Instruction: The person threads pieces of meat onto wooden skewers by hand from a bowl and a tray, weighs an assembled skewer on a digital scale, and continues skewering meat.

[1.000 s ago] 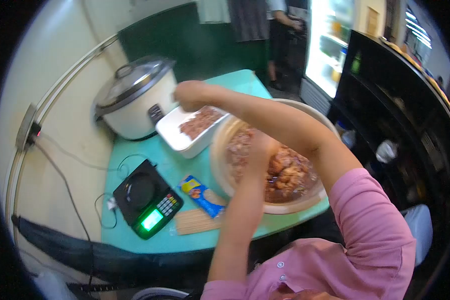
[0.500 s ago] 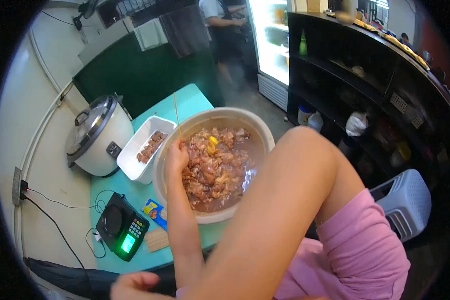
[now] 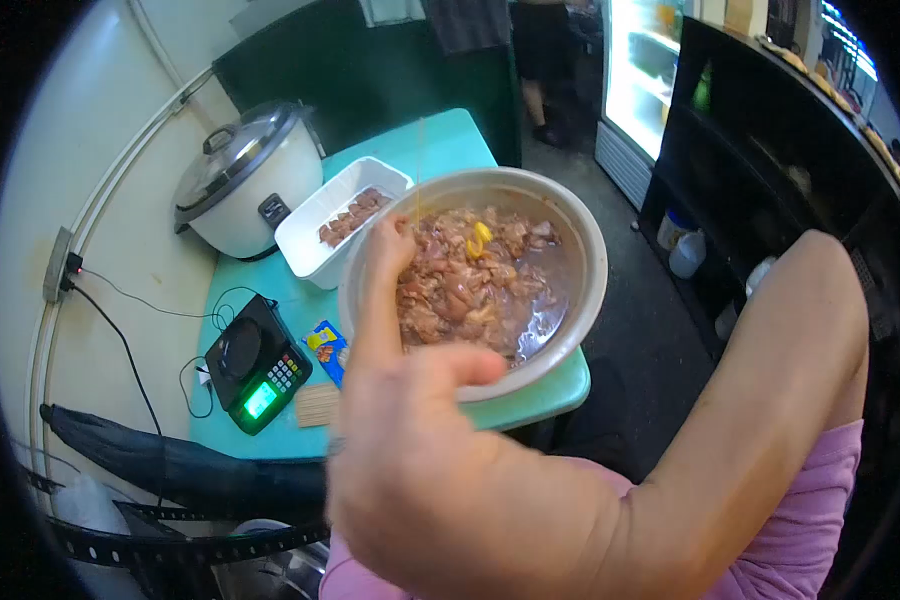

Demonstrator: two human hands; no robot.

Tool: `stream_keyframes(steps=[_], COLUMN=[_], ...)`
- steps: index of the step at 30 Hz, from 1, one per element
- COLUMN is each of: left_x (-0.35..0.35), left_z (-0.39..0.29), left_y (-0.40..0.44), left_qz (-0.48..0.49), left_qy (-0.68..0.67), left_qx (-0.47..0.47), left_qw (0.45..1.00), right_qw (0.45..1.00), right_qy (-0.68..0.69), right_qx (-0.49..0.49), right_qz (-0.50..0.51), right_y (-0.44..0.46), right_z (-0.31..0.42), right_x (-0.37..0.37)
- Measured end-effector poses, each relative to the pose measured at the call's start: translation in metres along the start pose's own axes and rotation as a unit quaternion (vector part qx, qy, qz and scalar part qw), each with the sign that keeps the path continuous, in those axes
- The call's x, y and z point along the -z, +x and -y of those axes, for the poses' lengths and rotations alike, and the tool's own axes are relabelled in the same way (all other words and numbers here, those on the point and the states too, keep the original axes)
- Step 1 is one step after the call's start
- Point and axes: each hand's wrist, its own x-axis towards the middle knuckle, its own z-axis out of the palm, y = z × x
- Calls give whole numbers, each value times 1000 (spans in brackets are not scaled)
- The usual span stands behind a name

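Note:
My left hand [image 3: 391,247] is closed on a thin bamboo skewer [image 3: 419,165] at the left rim of a large basin [image 3: 596,262]. The skewer points up and away, its lower end hidden by the fingers. Pieces of raw meat [image 3: 460,290] lie in murky liquid in the basin, with a yellow citrus piece [image 3: 478,240] on top. Nearer the camera, my right hand [image 3: 410,425] is blurred in front of the left forearm, thumb stretched towards the basin. Its other fingers are hidden. A white tub [image 3: 308,240] with meat chunks [image 3: 355,216] stands beside the basin.
Left of the basin are a rice cooker [image 3: 255,185] and a lit digital scale [image 3: 259,372]. A bundle of skewers [image 3: 317,405] and a blue packet [image 3: 326,348] lie on the turquoise table [image 3: 440,135]. Behind stand a lit fridge [image 3: 642,85] and a person's leg [image 3: 536,105].
My right hand has come up from the bottom left to before the basin, and its raised elbow has swung right. The left hand keeps the skewer. The view has tilted down and shifted left.

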Motion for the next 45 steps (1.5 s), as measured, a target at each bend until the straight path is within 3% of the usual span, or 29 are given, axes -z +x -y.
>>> stream_keyframes(steps=[6, 7, 9, 11, 12, 13, 15, 16, 18, 22, 23, 27, 29, 31, 33, 35, 37, 39, 43, 45], left_x=[-44, -42, -28, -47, -19, -20, -28, -25, -20, -13, -19, -13, -12, -5, 5, 12, 13, 10, 4, 4], left_z=[9, 8, -10, 12, -28, -24, -12, -17, -32, -40, -37, -43, -38, -33, -22, -6, 0, 5, 14, 13], left_y=[31, 38, 12, 35, 10, 14, 27, 25, 25, 24, 22, 25, 23, 22, 25, 26, 27, 25, 27, 25], left_qz=[-17, -27, -48, 8, -69, -68, 7, -2, -20, -54, -49, -13, -94, -146, -204, -132, -130, -26, 15, 4], left_qy=[39, 51, -125, -150, 106, 112, -31, -79, -85, -16, 7, 7, 46, 39, 43, -11, -2, 39, 7, 1], left_qx=[-11, -13, -57, -111, -86, -99, -152, -179, -197, -264, -277, -230, -252, -233, -216, -104, -95, -49, -55, -64], left_qw=[999, 998, 989, 982, 988, 987, 988, 981, 976, 963, 960, 973, 962, 961, 954, 986, 987, 998, 998, 998], right_qw=[990, 990, 987, 962, 949, 933, 879, 875, 864, 845, 859, 878, 879, 833, 818, 782, 779, 774, 757, 755], right_qy=[66, 105, 146, 238, 266, 297, 288, 285, 208, 210, 248, 357, 362, 365, 410, 434, 432, 432, 443, 450], right_qx=[-36, -29, -53, -126, -148, -171, -286, -298, -359, -378, -371, -315, -305, -394, -390, -439, -439, -447, -439, -440], right_qz=[-119, -95, -40, -43, -77, -110, -252, -253, -285, -315, -250, -50, -51, -133, -105, -89, -119, -124, -195, -184], right_y=[27, 28, 47, 70, 78, 84, 102, 106, 113, 114, 109, 102, 100, 96, 91, 91, 94, 94, 92, 91], right_z=[40, 42, 43, 16, 0, -12, -18, -17, -13, -2, -4, 7, 10, 12, 8, 9, 10, 13, 14, 13], right_x=[-56, -66, -109, -160, -189, -218, -279, -299, -329, -358, -361, -374, -379, -372, -372, -377, -384, -388, -392, -393])
